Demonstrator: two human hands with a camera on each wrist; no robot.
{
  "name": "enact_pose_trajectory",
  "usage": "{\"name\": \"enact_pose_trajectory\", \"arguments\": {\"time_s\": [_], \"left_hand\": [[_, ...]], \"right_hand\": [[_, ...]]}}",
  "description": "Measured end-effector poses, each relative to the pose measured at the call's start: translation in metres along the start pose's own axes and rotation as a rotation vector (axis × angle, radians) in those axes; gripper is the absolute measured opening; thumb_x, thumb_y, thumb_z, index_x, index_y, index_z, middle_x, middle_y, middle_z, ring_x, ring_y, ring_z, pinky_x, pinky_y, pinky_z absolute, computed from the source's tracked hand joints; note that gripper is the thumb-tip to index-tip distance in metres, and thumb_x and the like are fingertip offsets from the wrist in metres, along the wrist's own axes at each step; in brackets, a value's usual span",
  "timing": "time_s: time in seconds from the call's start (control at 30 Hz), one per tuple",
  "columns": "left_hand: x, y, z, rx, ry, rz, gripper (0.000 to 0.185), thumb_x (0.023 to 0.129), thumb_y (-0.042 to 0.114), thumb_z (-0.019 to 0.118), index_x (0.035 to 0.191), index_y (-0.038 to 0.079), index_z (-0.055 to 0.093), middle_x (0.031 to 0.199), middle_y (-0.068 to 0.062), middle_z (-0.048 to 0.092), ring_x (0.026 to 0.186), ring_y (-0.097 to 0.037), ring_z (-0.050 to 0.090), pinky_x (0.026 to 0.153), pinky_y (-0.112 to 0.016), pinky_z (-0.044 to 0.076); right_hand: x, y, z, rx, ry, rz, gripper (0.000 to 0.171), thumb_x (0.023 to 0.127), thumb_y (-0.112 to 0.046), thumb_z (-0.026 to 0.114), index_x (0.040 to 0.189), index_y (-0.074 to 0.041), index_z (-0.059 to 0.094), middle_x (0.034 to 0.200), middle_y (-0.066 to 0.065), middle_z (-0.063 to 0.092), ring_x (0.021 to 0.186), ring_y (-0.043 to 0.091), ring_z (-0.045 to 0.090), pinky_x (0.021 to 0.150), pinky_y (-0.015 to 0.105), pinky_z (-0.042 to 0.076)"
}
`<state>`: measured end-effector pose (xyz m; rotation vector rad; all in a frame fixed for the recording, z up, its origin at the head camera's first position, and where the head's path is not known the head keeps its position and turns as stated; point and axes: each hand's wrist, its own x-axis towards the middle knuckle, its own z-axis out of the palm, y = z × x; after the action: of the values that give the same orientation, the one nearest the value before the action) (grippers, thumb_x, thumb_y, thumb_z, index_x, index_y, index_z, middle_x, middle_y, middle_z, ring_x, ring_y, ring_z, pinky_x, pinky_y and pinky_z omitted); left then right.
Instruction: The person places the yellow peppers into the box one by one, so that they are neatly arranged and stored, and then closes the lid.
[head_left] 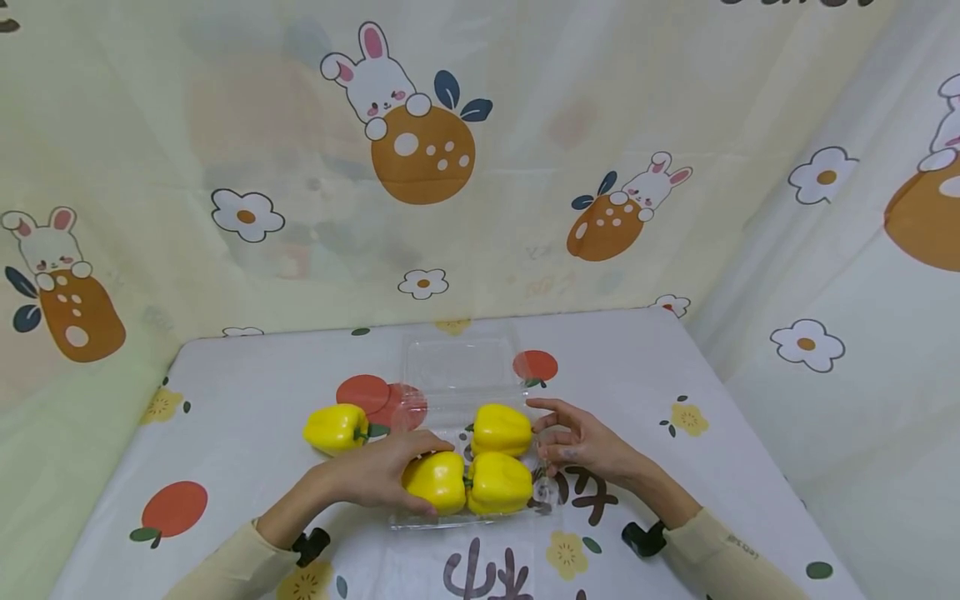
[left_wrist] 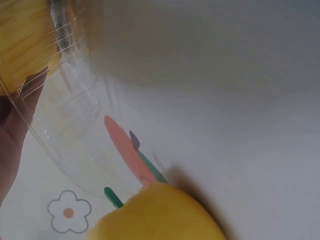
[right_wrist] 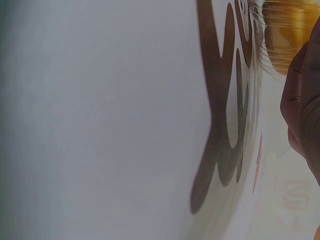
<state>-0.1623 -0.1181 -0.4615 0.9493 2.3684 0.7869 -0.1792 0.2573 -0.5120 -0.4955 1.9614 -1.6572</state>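
Observation:
A yellow bell pepper sits at the front left of a clear plastic clamshell box, gripped between the fingers and thumb of my left hand. Two more yellow peppers are in the box's right side, a front one and a rear one. My right hand is at the box's right wall, fingers loosely bent; whether they touch the wall is unclear. Outside the box, a loose yellow pepper lies to its left; the left wrist view shows a pepper with a green stem.
The box's clear lid lies folded back behind it. A white printed cloth covers the table. Behind the table hangs a curtain with rabbit prints, and another curtain hangs at the right.

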Motion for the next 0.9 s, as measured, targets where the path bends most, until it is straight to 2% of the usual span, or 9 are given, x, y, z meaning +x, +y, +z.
{"name": "enact_pose_trajectory", "arguments": {"time_s": [0.33, 0.73, 0.9], "left_hand": [[0.0007, 0.0005, 0.0003, 0.008, -0.007, 0.012, 0.071, 0.084, 0.048, 0.087, 0.144, 0.023, 0.060, 0.142, 0.009, 0.064, 0.120, -0.009, 0.059, 0.111, -0.039, 0.054], [0.0033, 0.0011, 0.0020, 0.073, -0.024, 0.009, 0.071, 0.085, 0.047, 0.086, 0.145, 0.022, 0.059, 0.146, 0.006, 0.062, 0.125, -0.012, 0.058, 0.114, -0.040, 0.052], [0.0044, 0.0037, 0.0011, 0.099, -0.042, -0.013, 0.073, 0.086, 0.046, 0.086, 0.148, 0.020, 0.058, 0.151, 0.002, 0.060, 0.131, -0.016, 0.058, 0.117, -0.044, 0.051]], "right_hand": [[0.0004, -0.0006, 0.0004, -0.002, 0.000, -0.005, 0.081, 0.100, -0.006, 0.071, 0.166, -0.006, 0.025, 0.140, 0.031, 0.045, 0.081, 0.015, 0.068, 0.078, 0.030, 0.066], [0.0008, -0.0008, 0.0010, -0.007, 0.010, 0.002, 0.080, 0.099, -0.004, 0.070, 0.166, -0.006, 0.026, 0.139, 0.031, 0.045, 0.081, 0.014, 0.068, 0.078, 0.030, 0.066], [0.0008, -0.0003, 0.0012, -0.010, 0.013, 0.010, 0.081, 0.099, -0.006, 0.071, 0.166, -0.007, 0.026, 0.139, 0.030, 0.046, 0.081, 0.015, 0.068, 0.078, 0.030, 0.066]]}}
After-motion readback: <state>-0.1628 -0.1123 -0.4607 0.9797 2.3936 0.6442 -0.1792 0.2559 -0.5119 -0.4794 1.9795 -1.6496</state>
